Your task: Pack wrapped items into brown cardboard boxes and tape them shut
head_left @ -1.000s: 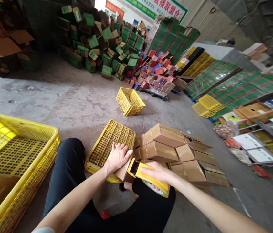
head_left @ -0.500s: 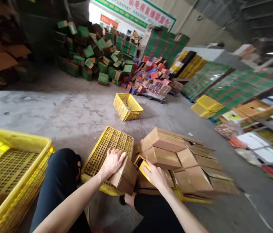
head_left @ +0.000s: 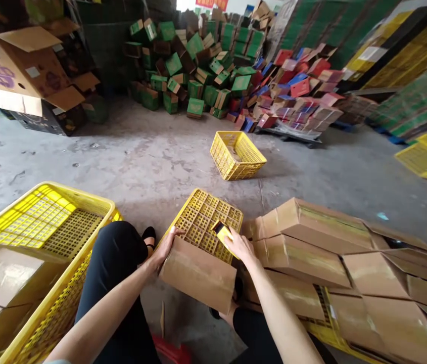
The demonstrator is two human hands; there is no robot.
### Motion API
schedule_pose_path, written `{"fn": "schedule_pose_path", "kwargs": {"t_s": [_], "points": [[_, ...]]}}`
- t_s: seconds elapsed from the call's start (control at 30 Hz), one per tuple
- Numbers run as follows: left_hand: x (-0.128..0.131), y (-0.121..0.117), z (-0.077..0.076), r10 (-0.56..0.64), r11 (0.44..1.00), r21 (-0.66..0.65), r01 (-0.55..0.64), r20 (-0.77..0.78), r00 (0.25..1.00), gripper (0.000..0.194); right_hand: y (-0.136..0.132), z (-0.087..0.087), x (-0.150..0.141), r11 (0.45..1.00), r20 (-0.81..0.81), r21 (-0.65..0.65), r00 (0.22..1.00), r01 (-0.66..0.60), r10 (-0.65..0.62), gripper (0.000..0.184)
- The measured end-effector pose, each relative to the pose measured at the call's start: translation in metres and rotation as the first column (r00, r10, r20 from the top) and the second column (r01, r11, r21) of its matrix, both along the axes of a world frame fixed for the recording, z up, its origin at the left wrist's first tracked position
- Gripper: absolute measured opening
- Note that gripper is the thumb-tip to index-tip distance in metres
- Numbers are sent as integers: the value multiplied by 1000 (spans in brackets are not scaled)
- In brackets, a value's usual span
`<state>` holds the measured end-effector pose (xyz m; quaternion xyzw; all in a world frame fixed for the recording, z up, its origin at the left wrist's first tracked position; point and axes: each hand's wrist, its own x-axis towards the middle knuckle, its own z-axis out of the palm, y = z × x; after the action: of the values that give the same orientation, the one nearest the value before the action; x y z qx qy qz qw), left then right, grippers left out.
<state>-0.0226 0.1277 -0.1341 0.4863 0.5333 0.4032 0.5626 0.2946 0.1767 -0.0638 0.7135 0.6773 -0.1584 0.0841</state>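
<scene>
A taped brown cardboard box (head_left: 198, 273) rests tilted on the near part of an upturned yellow plastic crate (head_left: 206, 212), between my knees. My left hand (head_left: 165, 247) grips the box at its left end, thumb at the top edge. In my right hand (head_left: 241, 246) is a yellow hand-held tool with a dark end (head_left: 221, 231); its exact kind I cannot make out. The tool is over the crate's grid, just beyond the box's far edge, and my fingers wrap around its body.
Flat-looking cardboard boxes (head_left: 312, 222) are piled on the right. A large yellow crate (head_left: 101, 202) with boxes inside stands at my left. Ahead sits a smaller yellow crate (head_left: 238, 169). Heaps of green cartons (head_left: 194, 107) and red cartons (head_left: 299, 88) lie behind.
The box has turned so its long taped side faces me. My left hand has shifted from its top to its left end. The yellow tool is now above the crate. My view has swung left.
</scene>
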Motion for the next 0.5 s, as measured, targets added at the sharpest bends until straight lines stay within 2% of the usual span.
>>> {"fn": "schedule_pose_path", "kwargs": {"t_s": [0.1, 0.2, 0.3, 0.33, 0.4, 0.43, 0.5], "points": [[-1, 9, -11, 4, 996, -85, -3, 10, 1000, 88, 13, -23, -10, 996, -41, -10, 996, -85, 85, 63], [-2, 18, -12, 11, 990, -139, -13, -15, 1000, 89, 16, -44, -12, 990, -104, -17, 986, -137, 134, 67], [-2, 24, -12, 7, 991, -130, -16, -73, 997, 87, 13, -56, -4, 988, -181, -37, 973, -152, 143, 74], [-1, 25, -12, 10, 992, -121, -21, -87, 996, 86, 10, -57, 0, 991, -219, -35, 969, -128, 118, 74], [0, 27, -13, 34, 992, -116, -47, -108, 994, 85, -1, -55, 9, 1000, -306, -12, 952, 9, -13, 70], [1, 28, -13, 51, 991, -117, -65, -118, 992, 85, -11, -53, 14, 984, -391, 8, 907, 175, -158, 66], [1, 28, -11, 85, 988, -115, -101, -137, 987, 86, -40, -49, 20, 938, -414, 37, 859, 346, -301, 67]]}}
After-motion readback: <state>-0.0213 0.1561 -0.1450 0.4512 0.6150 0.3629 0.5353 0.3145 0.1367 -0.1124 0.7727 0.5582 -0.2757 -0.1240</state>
